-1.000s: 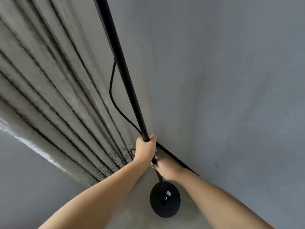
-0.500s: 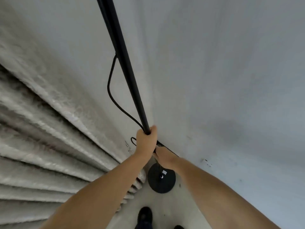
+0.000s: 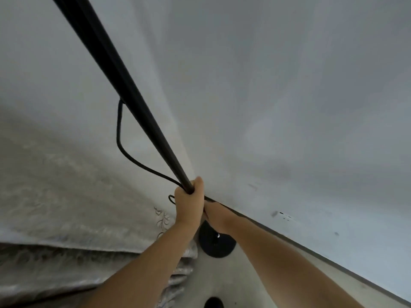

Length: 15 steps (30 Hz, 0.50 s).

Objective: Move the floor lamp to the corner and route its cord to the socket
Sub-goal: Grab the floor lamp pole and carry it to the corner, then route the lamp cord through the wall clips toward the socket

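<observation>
The floor lamp's black pole (image 3: 124, 85) runs from the top left down to its round black base (image 3: 219, 245) on the floor in the room corner. My left hand (image 3: 190, 201) is wrapped around the pole higher up. My right hand (image 3: 216, 216) grips the pole just below it, partly hidden behind the left. A black cord (image 3: 121, 138) leaves the pole, hangs in a loop to the left and passes into my left hand; a small loop of it shows beside that hand. No socket is in view.
A pale patterned curtain (image 3: 55, 207) hangs at the left, its folds reaching the floor beside the base. A grey wall (image 3: 289, 107) with a dark skirting line fills the right. The tip of my dark shoe (image 3: 213, 303) shows at the bottom.
The view has swung left to right: the curtain has slid to the lower left and more bare wall shows. The base sits closer to the corner. Both hands keep their hold on the pole.
</observation>
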Tool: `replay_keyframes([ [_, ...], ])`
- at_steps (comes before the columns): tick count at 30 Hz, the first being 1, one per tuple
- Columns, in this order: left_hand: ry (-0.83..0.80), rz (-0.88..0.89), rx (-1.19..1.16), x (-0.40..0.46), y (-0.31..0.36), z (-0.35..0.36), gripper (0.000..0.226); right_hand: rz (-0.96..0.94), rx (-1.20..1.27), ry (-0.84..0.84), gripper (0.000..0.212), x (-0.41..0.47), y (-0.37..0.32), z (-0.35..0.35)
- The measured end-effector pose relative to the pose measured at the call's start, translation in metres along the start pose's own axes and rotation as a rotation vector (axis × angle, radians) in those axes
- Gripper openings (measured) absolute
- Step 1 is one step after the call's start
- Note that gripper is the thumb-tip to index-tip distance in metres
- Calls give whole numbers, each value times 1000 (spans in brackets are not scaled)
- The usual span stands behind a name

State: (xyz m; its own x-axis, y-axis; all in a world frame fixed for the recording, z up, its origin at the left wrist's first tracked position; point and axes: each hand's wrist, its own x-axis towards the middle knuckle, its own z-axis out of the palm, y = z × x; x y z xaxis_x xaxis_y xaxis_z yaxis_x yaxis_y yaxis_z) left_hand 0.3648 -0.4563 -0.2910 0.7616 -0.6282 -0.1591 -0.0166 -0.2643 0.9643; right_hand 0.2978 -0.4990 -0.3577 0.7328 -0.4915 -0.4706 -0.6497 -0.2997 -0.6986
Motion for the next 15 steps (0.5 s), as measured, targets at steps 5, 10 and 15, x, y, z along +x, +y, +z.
replay_keyframes([
  [5, -159, 107, 57, 8, -8, -12, 29, 34, 25, 69, 29, -1, 6, 8],
  [10, -219, -9, 342, -4, -28, -24, 10, 118, -9, 265, 25, -35, 30, 6],
  [15, -115, -97, 403, -36, -47, -21, 15, 298, 26, 355, 32, -76, 85, 9],
])
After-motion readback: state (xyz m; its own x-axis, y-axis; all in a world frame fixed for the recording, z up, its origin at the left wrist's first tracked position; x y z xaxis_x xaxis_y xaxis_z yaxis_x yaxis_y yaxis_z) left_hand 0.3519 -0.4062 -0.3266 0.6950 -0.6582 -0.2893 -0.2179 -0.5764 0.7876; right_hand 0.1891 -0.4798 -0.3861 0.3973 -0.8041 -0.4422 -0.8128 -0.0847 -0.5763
